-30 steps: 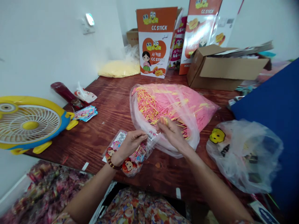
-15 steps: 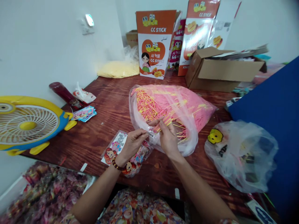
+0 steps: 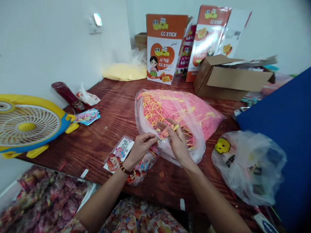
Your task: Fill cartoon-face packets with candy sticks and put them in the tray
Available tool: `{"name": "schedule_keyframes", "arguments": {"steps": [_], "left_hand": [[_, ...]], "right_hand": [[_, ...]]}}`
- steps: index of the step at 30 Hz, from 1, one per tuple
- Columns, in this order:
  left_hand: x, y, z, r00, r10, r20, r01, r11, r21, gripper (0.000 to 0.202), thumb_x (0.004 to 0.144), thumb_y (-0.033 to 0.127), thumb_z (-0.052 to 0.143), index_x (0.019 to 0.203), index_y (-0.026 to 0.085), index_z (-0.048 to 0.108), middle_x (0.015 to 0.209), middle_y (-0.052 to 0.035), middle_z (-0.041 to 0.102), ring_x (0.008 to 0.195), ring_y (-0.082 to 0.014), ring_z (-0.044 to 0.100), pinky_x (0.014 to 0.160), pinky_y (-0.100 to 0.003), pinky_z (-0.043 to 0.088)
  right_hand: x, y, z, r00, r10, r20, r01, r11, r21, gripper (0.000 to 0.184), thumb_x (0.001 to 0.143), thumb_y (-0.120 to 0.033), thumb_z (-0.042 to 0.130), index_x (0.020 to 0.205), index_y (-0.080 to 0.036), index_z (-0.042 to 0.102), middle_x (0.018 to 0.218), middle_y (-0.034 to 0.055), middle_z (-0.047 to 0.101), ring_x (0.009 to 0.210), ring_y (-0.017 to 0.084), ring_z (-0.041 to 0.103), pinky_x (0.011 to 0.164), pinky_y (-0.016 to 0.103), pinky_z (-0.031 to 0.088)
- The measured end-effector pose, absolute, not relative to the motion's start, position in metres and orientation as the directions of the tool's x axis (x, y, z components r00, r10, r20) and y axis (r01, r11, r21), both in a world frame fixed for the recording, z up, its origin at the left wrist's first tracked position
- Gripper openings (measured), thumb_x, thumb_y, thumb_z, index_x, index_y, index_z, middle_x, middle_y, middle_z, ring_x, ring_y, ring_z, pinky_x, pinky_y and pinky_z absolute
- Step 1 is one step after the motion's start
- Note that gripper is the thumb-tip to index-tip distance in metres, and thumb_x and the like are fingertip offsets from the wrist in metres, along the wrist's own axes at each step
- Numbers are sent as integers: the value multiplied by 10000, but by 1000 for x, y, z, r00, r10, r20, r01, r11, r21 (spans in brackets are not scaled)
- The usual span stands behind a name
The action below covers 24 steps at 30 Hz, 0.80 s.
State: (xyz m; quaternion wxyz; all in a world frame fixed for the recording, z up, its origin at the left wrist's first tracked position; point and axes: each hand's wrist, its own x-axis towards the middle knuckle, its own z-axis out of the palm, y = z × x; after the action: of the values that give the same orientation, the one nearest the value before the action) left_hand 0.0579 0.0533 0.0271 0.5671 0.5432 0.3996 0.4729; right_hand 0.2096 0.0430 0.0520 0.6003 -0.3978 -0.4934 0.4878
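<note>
My left hand (image 3: pixel 142 147), with a beaded bracelet at its wrist, is closed in a pinch on the edge of a small clear packet with a barcode label (image 3: pixel 159 139). Right beside it, my right hand (image 3: pixel 178 142) holds a small bunch of thin pink and yellow sticks (image 3: pixel 167 131) across its fingers, the thumb over them. Whether the sticks' near ends are inside the packet I cannot tell. Behind both hands lies a large open plastic bag (image 3: pixel 201 136) full of such sticks (image 3: pixel 153 110). Flat printed packets (image 3: pixel 119 155) with a cartoon face lie under my left wrist.
On the left are a yellow and blue fan (image 3: pixel 26 126), a dark red bottle (image 3: pixel 64 92), a tissue pack (image 3: pixel 87 97) and printed cards (image 3: pixel 87 117). Boxes (image 3: pixel 165 48) and an open carton (image 3: pixel 238 77) stand behind. A translucent bag (image 3: pixel 250 168) sits right, beside a blue panel (image 3: pixel 279 119).
My right hand's fingers have loosened and spread a little around the sticks. My left hand still pinches the packet, now slightly further right. The whole view has shifted a little.
</note>
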Motion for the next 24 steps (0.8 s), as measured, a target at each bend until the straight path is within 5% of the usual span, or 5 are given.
{"name": "schedule_keyframes", "arguments": {"steps": [6,11,15,18,24], "left_hand": [[66,60,24,210,974,84,-161,-50,986,224,783,380,734,850,167,752,816,-20,715,734,-132,606,716,-239,488],[69,65,22,188,978,94,-207,-54,977,220,758,372,763,834,166,751,802,-8,700,728,-120,586,708,-230,481],[71,67,22,188,976,107,-230,-62,971,219,758,367,765,814,157,740,794,-13,691,740,-122,591,728,-236,486],[70,68,21,170,979,114,-219,-75,973,237,763,386,764,832,160,744,822,-24,707,757,-132,607,733,-245,494],[62,65,28,115,976,186,-169,-165,972,175,810,338,731,882,185,779,885,-41,748,824,-164,657,800,-283,517]], "right_hand": [[226,47,56,-124,969,213,164,232,-959,352,964,-454,512,1215,-258,663,1289,62,679,1237,224,597,1112,435,412],[237,49,62,-131,953,273,188,294,-937,423,979,-407,498,1388,-309,539,1380,48,622,1294,214,560,1118,449,409],[239,50,61,-218,913,345,359,404,-842,401,937,-400,569,1322,-297,611,1388,63,613,1329,256,525,1168,501,340],[246,52,58,-261,913,314,293,385,-875,400,938,-405,562,1322,-296,593,1390,70,603,1286,243,558,1097,471,424],[256,50,63,-192,929,317,429,370,-824,147,897,-331,616,853,-219,699,810,27,703,772,190,637,748,323,488]]}}
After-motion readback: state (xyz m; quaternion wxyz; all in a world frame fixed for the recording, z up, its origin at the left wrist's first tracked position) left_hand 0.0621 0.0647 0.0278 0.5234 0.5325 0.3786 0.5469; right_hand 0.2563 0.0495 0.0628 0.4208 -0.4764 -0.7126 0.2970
